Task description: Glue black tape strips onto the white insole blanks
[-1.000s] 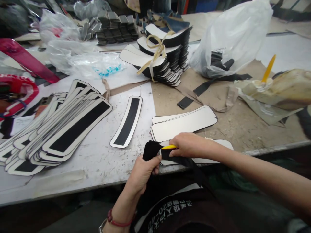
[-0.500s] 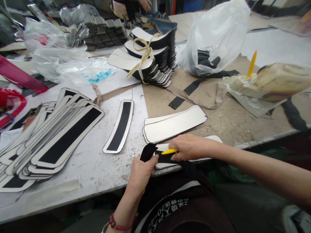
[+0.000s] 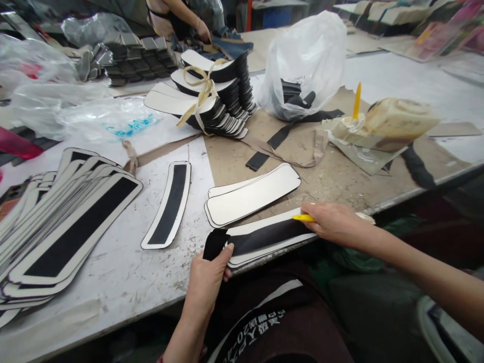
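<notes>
Black strip [image 3: 268, 234], one of it, lies lengthwise on one white curved panel [image 3: 260, 225] at the near edge of the table [image 3: 124, 282]. Two hands are at it, well apart from each other. At one end the left hand [image 3: 206, 277] is clamped on a folded black bundle [image 3: 215, 245], its thumb beside the strip's end; whether bundle and strip are joined I cannot tell. At the other end the right hand [image 3: 335, 224] is closed around one yellow stick [image 3: 303, 218], its tip over the strip; whether the fingers also grip the strip cannot be told. To the left spreads one fanned pile [image 3: 83, 229] of white panels bearing black bands, too overlapped to count. Between pile and hands lies one single banded panel [image 3: 166, 206], apart from both. Just beyond the panel being worked on, at least two plain white panels [image 3: 253, 194] overlap. Farther off are one flat black tape [image 3: 260, 159] on brown paper [image 3: 234, 151] and, to the right, one stained container [image 3: 404, 121] with a second yellow stick [image 3: 357, 101] upright beside it. Behind these, three stacks of white-topped panels stand together, tied with one cream ribbon [image 3: 206, 88]; right of them sits one clear bag [image 3: 310, 60] with black pieces inside. Farthest back, past a dark heap [image 3: 138, 58] of uncounted pieces, shows one co-worker's hand [image 3: 204, 31] at some blue material [image 3: 230, 46].
</notes>
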Motion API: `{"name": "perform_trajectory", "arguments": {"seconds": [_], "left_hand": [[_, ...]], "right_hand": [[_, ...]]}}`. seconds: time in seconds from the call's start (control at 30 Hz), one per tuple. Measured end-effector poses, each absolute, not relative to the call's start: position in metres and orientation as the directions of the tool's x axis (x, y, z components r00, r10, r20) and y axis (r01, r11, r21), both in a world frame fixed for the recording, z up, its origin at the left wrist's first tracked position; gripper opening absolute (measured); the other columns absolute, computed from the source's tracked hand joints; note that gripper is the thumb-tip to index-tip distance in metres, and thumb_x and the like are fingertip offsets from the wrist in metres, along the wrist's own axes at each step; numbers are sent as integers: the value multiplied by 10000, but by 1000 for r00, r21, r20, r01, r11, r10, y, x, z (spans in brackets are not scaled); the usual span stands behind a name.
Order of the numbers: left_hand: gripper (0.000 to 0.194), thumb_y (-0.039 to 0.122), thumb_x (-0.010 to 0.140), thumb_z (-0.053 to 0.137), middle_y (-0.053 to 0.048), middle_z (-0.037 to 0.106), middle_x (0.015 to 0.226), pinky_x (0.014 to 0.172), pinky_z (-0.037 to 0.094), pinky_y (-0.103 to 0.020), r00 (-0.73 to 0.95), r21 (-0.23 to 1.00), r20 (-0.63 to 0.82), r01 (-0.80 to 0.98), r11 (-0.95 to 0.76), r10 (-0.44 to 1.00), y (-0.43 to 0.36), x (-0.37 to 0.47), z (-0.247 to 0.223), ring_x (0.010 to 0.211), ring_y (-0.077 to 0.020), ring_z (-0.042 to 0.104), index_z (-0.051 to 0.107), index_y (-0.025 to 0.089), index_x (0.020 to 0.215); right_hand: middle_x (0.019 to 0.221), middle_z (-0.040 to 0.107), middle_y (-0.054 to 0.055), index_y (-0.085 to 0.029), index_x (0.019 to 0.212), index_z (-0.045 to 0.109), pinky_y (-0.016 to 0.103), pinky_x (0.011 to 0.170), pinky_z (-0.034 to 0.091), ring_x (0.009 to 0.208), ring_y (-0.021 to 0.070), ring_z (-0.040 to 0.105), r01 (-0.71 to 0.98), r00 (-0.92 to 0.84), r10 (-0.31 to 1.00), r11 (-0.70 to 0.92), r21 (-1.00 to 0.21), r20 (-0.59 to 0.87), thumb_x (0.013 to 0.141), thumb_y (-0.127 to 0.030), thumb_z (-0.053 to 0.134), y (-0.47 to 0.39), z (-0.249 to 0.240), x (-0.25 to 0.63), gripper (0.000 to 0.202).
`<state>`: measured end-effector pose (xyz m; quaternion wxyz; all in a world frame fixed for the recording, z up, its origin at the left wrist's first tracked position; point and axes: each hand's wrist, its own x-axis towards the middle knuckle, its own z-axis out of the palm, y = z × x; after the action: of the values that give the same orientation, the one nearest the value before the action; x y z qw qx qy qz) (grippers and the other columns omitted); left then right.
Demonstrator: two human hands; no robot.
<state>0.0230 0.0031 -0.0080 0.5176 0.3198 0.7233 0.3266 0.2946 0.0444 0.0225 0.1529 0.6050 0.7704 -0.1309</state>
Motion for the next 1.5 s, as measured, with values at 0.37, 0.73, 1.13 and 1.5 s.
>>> {"name": "perform_trajectory", "arguments": {"seconds": [0.37, 0.73, 1.13, 1.5], "left_hand": [[303, 395, 617, 719, 6, 520, 348, 374, 353, -210, -268, 771, -590, 92, 630, 762, 3, 25, -9, 336, -109, 463, 548, 154, 547], [281, 363, 610, 731, 22, 505, 358, 375, 340, -200, -256, 770, -596, 85, 632, 761, 4, 27, -5, 343, -99, 451, 554, 149, 567], [325, 417, 573, 744, 19, 508, 345, 367, 334, -211, -326, 762, -570, 134, 634, 754, 1, 28, -14, 340, -106, 450, 561, 147, 576], [363, 475, 578, 732, 10, 525, 359, 404, 353, -241, -314, 747, -574, 179, 641, 756, -1, 26, -13, 371, -133, 470, 544, 164, 567]], "right_hand": [[833, 656, 103, -184, 889, 532, 290, 521, 286, 735, 252, 630, 952, -272, 881, 304, 22, -386, 832, -148, 403, 48, 14, 293, 146], [821, 658, 114, -175, 885, 523, 307, 518, 292, 744, 278, 640, 934, -323, 855, 356, 8, -405, 845, -137, 364, 53, 10, 296, 168], [864, 663, 65, -218, 838, 564, 280, 596, 351, 803, 236, 619, 949, -312, 898, 308, -66, -309, 885, -434, 410, 51, 16, 326, 269], [831, 674, 88, -208, 890, 548, 287, 575, 349, 759, 251, 639, 975, -210, 904, 221, -16, -372, 878, -357, 383, 58, 17, 315, 223]]}}
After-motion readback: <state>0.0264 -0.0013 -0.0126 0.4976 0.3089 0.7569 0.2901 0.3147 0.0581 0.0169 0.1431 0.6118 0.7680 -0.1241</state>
